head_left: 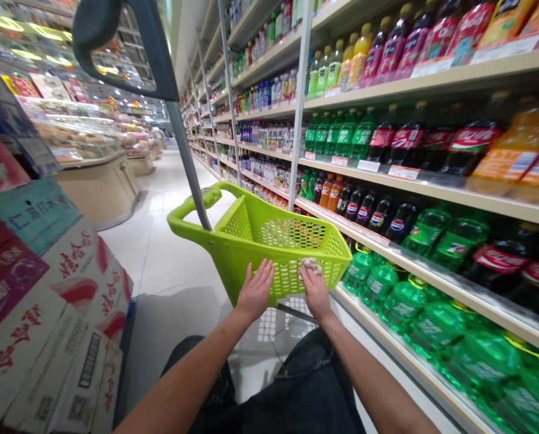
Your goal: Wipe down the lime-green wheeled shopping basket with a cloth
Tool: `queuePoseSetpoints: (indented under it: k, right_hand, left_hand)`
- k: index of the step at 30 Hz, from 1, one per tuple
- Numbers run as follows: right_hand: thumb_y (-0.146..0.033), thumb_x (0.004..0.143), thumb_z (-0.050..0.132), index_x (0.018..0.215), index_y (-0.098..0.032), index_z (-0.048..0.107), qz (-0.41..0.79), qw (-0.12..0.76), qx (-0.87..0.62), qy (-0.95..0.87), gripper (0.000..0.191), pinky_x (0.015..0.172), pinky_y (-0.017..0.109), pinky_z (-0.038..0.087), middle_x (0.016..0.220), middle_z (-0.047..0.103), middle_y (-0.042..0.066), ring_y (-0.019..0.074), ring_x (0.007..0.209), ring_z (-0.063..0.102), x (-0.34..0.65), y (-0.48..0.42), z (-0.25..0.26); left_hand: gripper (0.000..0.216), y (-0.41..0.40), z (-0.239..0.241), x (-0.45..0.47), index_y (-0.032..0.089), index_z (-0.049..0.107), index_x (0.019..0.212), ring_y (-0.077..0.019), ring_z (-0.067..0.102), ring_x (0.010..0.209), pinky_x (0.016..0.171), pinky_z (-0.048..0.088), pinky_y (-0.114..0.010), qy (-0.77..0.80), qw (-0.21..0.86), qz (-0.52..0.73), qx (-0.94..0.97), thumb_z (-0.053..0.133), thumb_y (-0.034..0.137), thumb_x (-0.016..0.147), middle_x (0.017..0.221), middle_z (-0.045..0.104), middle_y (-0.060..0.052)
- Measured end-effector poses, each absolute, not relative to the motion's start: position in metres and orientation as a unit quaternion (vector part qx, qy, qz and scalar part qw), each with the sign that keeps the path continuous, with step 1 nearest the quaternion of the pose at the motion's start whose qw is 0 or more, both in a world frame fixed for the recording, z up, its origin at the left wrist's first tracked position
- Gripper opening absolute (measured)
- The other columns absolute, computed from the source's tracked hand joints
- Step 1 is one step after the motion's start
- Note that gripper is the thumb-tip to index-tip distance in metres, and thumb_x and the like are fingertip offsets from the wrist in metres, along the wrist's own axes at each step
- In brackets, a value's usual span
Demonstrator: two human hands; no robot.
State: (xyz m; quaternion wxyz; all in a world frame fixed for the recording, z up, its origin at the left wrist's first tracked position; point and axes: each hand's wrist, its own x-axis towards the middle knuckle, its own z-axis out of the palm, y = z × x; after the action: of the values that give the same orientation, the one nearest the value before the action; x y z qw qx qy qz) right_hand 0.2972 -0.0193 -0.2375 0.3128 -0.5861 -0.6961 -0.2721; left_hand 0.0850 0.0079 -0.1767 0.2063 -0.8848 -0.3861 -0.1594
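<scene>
A lime green shopping basket [246, 229] on wheels stands on the aisle floor in front of me, its grey pull handle [116, 36] rising up to the top left. My left hand [255, 292] lies flat with spread fingers against the basket's near wall. My right hand [313, 287] presses a small crumpled cloth [312, 266] against the same wall, just below the rim. Both forearms reach forward over my dark trousers.
Shelves of soda bottles [414, 144] run along the right, green ones on the lowest shelf [432, 313] close to my right arm. Stacked cardboard boxes [47, 313] stand on the left. A tiled aisle [161, 241] leads away toward display counters.
</scene>
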Motion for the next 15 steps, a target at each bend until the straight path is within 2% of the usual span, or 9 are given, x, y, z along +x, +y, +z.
queuePoseSetpoints:
  k: [4,10,15]
  right_hand:
    - [-0.003,0.08,0.034,0.117,-0.013,0.053,-0.265,0.292,-0.557,-0.731,0.043,0.094,0.038,0.037,0.12,0.055,0.013,0.0215,0.118,0.043,0.288,-0.031,-0.26]
    - [-0.008,0.083,0.032,0.126,-0.016,0.044,-0.279,0.353,-0.568,-0.689,0.045,0.101,0.044,0.027,0.131,0.045,0.011,0.0219,0.128,0.03,0.271,-0.012,-0.205]
    - [-0.002,0.079,0.035,0.119,-0.015,0.052,-0.256,0.282,-0.531,-0.757,0.045,0.098,0.042,0.031,0.119,0.056,0.011,0.0215,0.117,0.044,0.265,-0.022,-0.243]
  left_hand:
    - [0.053,0.006,-0.175,0.072,0.014,0.039,0.128,-0.022,0.024,0.131,0.107,0.011,-0.051,-0.396,0.204,-0.16,-0.881,0.038,0.013,0.075,0.139,0.033,-0.009]
    - [0.051,0.005,-0.171,0.067,0.012,0.039,0.128,-0.0223,0.021,0.132,0.106,0.013,-0.053,-0.407,0.189,-0.166,-0.878,0.035,0.013,0.077,0.14,0.031,-0.009]
    - [0.051,0.002,-0.17,0.059,0.013,0.04,0.127,-0.0219,0.024,0.131,0.106,0.013,-0.052,-0.412,0.192,-0.167,-0.875,0.035,0.013,0.077,0.139,0.033,-0.009]
